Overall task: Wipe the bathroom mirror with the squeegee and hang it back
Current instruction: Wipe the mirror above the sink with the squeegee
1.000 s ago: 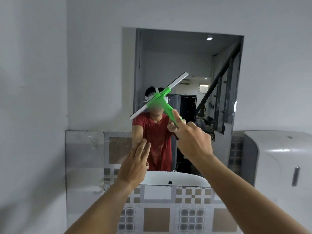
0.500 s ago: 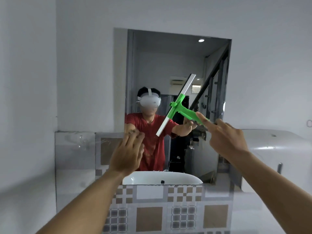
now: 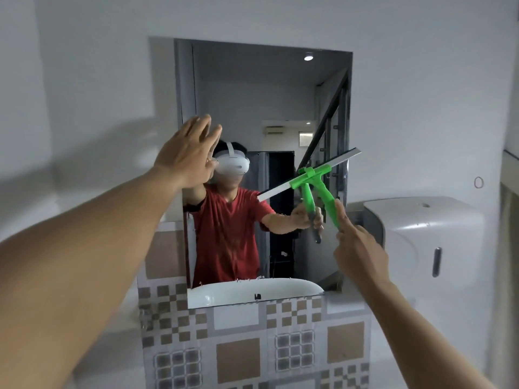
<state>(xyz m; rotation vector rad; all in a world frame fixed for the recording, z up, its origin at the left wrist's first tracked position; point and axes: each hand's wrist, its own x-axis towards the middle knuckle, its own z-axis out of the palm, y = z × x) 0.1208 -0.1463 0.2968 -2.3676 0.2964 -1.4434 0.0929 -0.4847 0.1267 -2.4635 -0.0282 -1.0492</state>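
The rectangular mirror (image 3: 252,88) hangs on the white wall above patterned tiles. My right hand (image 3: 358,248) grips the green handle of the squeegee (image 3: 325,192), forefinger stretched along it. Its grey blade slants up to the right across the mirror's right side, close to the glass; I cannot tell if it touches. My left hand (image 3: 186,153) is raised, fingers spread and empty, over the mirror's left edge. The mirror shows a person in a red shirt and the squeegee's reflection.
A white wall-mounted dispenser (image 3: 427,248) sits just right of the mirror. A small ring hook (image 3: 478,182) is fixed to the wall above it. Brown and grey patterned tiles (image 3: 238,349) cover the wall below. A white basin appears only as a reflection.
My left hand rose from the mirror's lower left to its upper left. The squeegee moved rightwards across the glass and its blade tilted flatter. The view shifted closer.
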